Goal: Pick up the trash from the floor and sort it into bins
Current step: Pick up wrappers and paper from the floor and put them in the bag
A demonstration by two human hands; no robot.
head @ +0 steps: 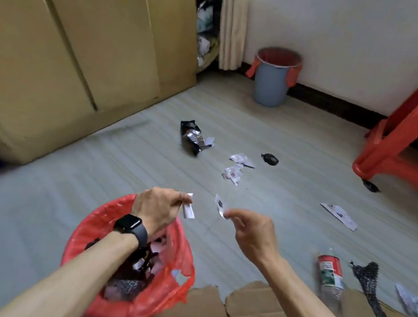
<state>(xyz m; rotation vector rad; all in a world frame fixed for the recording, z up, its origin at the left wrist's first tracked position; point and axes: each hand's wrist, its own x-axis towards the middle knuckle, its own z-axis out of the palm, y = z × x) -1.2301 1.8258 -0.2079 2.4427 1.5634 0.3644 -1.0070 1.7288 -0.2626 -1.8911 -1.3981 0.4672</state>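
L hand (156, 208) pinches a small white paper strip (188, 206), long side up-down, above red-bagged bin (105, 213); R hand (251, 230) pinches a white torn scrap (219, 205), tipped up-left.

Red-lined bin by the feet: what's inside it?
Inside the red-lined bin, crumpled white paper scraps and dark wrappers show. The left forearm covers part of the contents; what lies deeper cannot be seen.

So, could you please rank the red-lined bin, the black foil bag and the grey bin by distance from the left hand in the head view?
1. Red-lined bin: directly below the left hand, which pinches a white scrap.
2. Black foil bag: mid-floor, ahead.
3. Grey bin: against the far wall.
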